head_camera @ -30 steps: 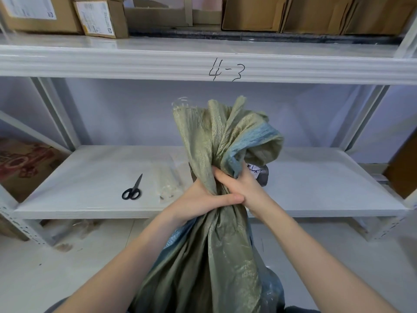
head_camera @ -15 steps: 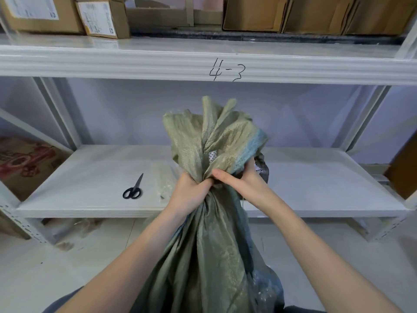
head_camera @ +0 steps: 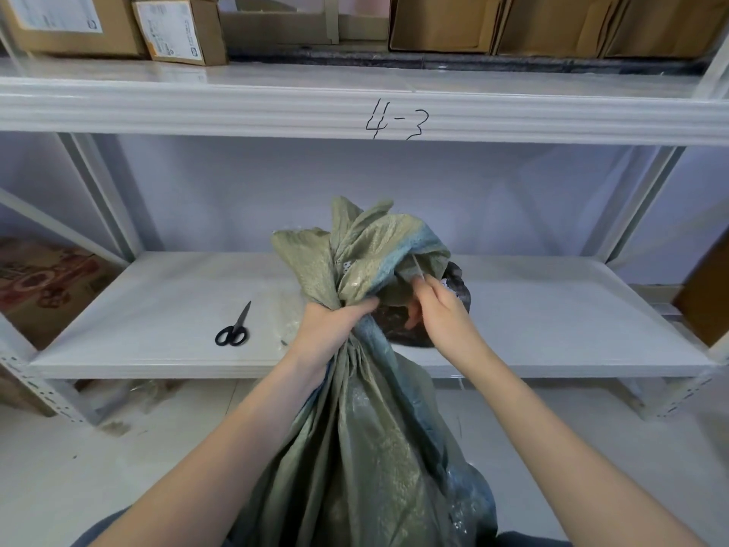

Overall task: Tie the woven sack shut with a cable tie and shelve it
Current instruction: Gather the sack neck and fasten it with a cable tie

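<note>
1. The woven sack [head_camera: 367, 448] is standing in the near centre, in front of the lower shelf [head_camera: 552, 309], with its body dropping down between the person's 2 forearms.
2. The left hand [head_camera: 331, 329] is clenching around the sack's gathered neck, squeezing the green fabric into a tight bunch.
3. Above that grip, the loose mouth of the sack [head_camera: 367, 254] is fanning out in crumpled folds, green with a pale blue band on its right side.
4. The right hand [head_camera: 442, 313] is sitting just right of the neck, pinching a thin pale strip [head_camera: 417, 266] between fingertips; the strip is rising against the blue fold, and whether it is the cable tie cannot be told for certain.
5. A dark bundle [head_camera: 459, 288] is lying on the lower shelf just behind the right hand, partly hidden by it.
6. Black-handled scissors [head_camera: 233, 327] are lying on the left part of the lower shelf, well apart from the sack, with blades pointing toward the far side.
7. The upper shelf's front edge is bearing the handwritten mark "4-3" [head_camera: 396, 122].
8. Cardboard boxes [head_camera: 173, 29] are sitting on the upper shelf, along the far top.
9. A printed carton [head_camera: 39, 286] is showing at the far left, beyond the rack's post.
</note>
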`<state>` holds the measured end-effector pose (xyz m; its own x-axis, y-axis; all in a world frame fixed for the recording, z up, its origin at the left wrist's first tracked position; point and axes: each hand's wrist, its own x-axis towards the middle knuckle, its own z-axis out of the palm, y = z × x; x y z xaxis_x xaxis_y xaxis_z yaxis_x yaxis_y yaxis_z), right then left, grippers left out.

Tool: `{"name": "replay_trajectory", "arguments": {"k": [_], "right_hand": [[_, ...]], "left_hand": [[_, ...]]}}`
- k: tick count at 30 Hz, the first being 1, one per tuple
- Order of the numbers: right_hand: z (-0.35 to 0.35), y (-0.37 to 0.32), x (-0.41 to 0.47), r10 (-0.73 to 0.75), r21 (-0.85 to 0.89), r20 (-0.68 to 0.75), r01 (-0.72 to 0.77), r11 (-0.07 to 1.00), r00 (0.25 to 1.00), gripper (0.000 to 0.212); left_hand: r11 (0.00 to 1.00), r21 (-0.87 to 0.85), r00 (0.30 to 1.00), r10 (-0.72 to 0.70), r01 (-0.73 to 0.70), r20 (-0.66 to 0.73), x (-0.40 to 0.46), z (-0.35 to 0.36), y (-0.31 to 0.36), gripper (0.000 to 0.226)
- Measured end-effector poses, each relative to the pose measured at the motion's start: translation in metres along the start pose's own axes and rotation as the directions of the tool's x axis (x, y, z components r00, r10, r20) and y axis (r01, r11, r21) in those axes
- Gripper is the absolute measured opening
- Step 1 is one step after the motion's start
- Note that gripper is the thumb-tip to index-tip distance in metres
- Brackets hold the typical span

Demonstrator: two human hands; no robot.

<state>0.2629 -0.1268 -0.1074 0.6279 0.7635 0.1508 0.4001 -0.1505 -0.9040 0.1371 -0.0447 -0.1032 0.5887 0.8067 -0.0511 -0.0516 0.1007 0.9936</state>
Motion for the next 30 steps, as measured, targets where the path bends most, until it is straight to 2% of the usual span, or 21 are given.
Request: {"name": "replay_trajectory", "arguments": {"k": [2,4,9,10,13,14,15,19,23,27,30], "right_hand": [[0.000,0.002,0.000,-0.011,0.005,0.000,0.011,1.000,1.000,0.039],[-0.001,0.003,0.000,-0.049,0.020,-0.006,0.049,0.999,0.999,0.041],[-0.006,-0.001,0.002,-0.170,-0.079,-0.089,0.163,0.983,0.981,0.040],[-0.007,-0.001,0.002,-0.186,-0.087,-0.097,0.178,0.980,0.978,0.039],[-0.010,0.000,0.004,-0.204,-0.092,-0.113,0.194,0.977,0.972,0.034],[-0.010,0.003,0.004,-0.208,-0.100,-0.113,0.197,0.975,0.972,0.033],[-0.010,0.006,0.005,-0.208,-0.110,-0.113,0.196,0.974,0.972,0.032],[-0.011,0.015,0.007,-0.109,-0.069,-0.122,0.101,0.992,0.987,0.034],[-0.010,0.012,0.006,-0.085,-0.021,-0.135,0.083,0.996,0.987,0.033],[-0.010,0.004,0.005,-0.173,-0.090,-0.269,0.154,0.984,0.947,0.034],[-0.012,0.000,0.003,-0.218,-0.163,-0.296,0.176,0.971,0.930,0.037]], "left_hand": [[1.000,0.011,0.997,0.001,-0.001,-0.071,0.000,0.001,-0.001,0.028],[1.000,0.027,0.997,0.007,-0.005,-0.080,0.000,0.001,0.000,0.024],[0.997,0.068,0.999,0.044,-0.043,-0.021,0.001,-0.002,-0.001,0.016],[0.997,0.073,0.999,0.036,-0.034,-0.019,0.003,-0.003,-0.001,0.010],[0.998,0.058,1.000,-0.005,0.005,0.002,0.005,-0.003,-0.004,0.013],[0.999,0.041,1.000,-0.013,0.013,-0.006,0.006,-0.003,-0.005,0.007],[0.999,0.036,1.000,-0.018,0.018,-0.019,0.006,-0.002,-0.005,0.010],[0.988,-0.035,0.983,-0.151,0.149,-0.101,0.009,-0.004,-0.002,0.048],[0.954,-0.193,0.969,-0.241,0.228,-0.049,0.011,-0.008,-0.001,0.064],[0.972,-0.141,0.982,-0.186,0.188,0.028,0.007,-0.004,-0.001,0.044],[0.984,-0.108,0.990,-0.142,0.143,0.024,0.007,-0.002,-0.001,0.031]]}}
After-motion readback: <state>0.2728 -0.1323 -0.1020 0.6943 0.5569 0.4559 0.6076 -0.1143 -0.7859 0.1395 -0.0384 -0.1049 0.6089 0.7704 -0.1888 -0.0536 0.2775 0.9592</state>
